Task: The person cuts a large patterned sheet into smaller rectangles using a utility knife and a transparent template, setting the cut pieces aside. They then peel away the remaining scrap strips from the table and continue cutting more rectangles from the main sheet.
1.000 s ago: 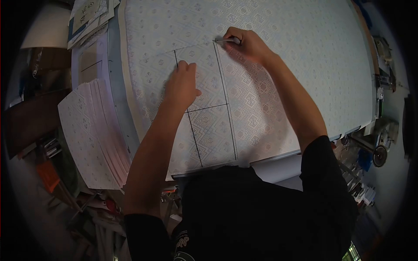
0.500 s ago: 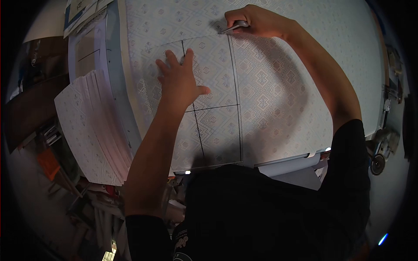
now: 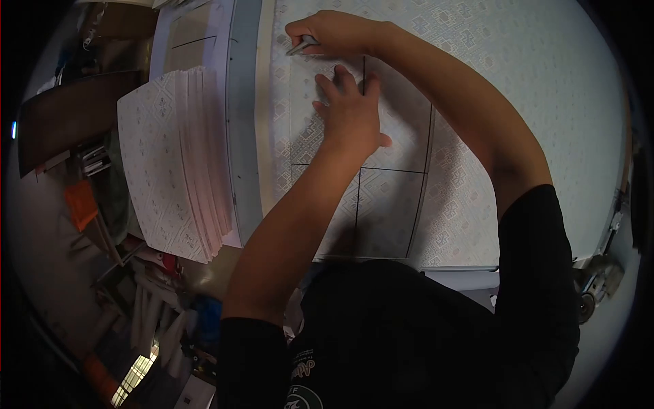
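Note:
My left hand (image 3: 351, 119) lies with spread fingers on a clear template (image 3: 392, 204) marked with crossing black lines. Under the template is a pale sheet (image 3: 470, 211) with a woven-looking geometric pattern. Beyond the left fingertips, my right hand (image 3: 334, 34) is closed around a small grey metal utility knife (image 3: 303, 45). The knife's tip points down and left at the template's far left corner, close to the sheet's left border. Most of the knife's handle is hidden in the fist.
Left of the worktable's grey edge strip (image 3: 244, 123) stands a stack of patterned panels (image 3: 160, 163). Further left are an orange piece (image 3: 81, 206) and shelf clutter. Rolled material (image 3: 463, 278) lies along the table's near edge.
My right hand has drawn the knife leftward along the template's far edge, from its right corner to its left. My left hand stays spread on the template; the camera view has turned left.

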Demonstrator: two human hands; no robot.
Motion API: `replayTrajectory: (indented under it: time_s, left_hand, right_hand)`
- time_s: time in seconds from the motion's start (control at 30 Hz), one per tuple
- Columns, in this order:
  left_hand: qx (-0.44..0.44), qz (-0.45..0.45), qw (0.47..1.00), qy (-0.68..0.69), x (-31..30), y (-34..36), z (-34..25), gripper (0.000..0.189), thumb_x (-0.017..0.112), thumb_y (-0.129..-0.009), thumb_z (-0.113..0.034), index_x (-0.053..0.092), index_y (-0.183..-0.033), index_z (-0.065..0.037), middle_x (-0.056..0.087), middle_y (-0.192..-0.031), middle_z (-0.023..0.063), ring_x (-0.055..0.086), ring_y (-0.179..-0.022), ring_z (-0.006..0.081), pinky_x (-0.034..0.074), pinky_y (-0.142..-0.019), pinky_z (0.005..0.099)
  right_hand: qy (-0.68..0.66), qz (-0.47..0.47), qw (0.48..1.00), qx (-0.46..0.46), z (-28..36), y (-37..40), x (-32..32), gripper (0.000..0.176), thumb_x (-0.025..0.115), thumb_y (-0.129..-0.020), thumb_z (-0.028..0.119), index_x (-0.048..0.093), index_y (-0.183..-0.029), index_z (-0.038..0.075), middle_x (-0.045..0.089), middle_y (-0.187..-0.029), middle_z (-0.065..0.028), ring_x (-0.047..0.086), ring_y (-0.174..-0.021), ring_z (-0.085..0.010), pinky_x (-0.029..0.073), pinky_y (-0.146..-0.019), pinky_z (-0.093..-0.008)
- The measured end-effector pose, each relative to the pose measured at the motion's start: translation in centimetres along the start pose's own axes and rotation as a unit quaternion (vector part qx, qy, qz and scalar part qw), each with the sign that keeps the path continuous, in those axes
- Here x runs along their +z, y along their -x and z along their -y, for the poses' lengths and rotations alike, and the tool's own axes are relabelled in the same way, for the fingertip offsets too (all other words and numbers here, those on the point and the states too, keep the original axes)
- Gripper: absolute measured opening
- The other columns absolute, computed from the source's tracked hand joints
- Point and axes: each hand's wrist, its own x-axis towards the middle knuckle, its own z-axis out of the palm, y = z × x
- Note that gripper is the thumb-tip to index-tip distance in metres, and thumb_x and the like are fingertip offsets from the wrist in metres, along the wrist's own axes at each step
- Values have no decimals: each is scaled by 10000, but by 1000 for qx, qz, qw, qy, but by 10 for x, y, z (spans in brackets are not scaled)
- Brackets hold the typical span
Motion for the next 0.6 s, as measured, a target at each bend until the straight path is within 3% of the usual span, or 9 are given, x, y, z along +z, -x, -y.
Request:
replayTrajectory:
  time_s: [0.23, 0.3, 0.33, 0.4, 0.53, 0.6]
  left_hand:
    - [8, -29, 999, 22, 12, 6, 5, 1156, 956, -637, -392, 313, -1570, -166, 143, -1608, 344, 130, -1442, 656, 366, -1049, 765]
    - [26, -111, 993, 11, 19, 16, 6, 991, 922, -694, -368, 414, -1493, -77, 305, -1535, 310, 266, -1434, 558, 412, -1071, 665]
    - [27, -117, 993, 11, 25, 23, 9, 991, 922, -694, -368, 414, -1493, -77, 305, -1535, 310, 266, -1434, 558, 412, -1071, 665]
    - [98, -142, 983, 60, 36, 35, 16, 722, 863, -778, -321, 530, -1330, 3, 477, -1359, 248, 446, -1314, 425, 487, -1023, 518]
    - [140, -138, 974, 113, 58, 87, 15, 524, 819, -826, -268, 582, -1190, 23, 542, -1202, 194, 527, -1168, 345, 516, -953, 441]
    - [137, -81, 981, 115, 66, 113, 22, 532, 816, -830, -260, 576, -1216, 18, 536, -1224, 211, 535, -1164, 354, 514, -966, 433]
  right_hand:
    - [-9, -23, 999, 46, 5, 11, 15, 242, 742, -896, 144, 585, -1073, 94, 697, -938, -88, 646, -808, -335, 480, -717, -433]
    - [-49, -93, 992, 65, 10, 20, 19, 214, 735, -924, 162, 606, -1077, 84, 705, -944, -82, 649, -794, -290, 497, -738, -395]
    - [-43, -94, 993, 62, 14, 29, 22, 214, 735, -924, 162, 606, -1077, 84, 705, -944, -82, 649, -794, -290, 497, -738, -395]
    - [-39, -270, 956, 106, 21, 51, 17, 191, 742, -939, 161, 631, -1056, 60, 700, -920, -67, 629, -767, -208, 506, -739, -339]
    - [-77, -294, 929, 213, 81, 151, -11, 147, 777, -911, 87, 659, -981, 33, 685, -897, 16, 551, -778, -47, 462, -694, -230]
    - [-87, -280, 920, 261, 115, 209, -11, 134, 766, -912, 78, 661, -986, 41, 699, -916, 11, 578, -812, -66, 480, -730, -254]
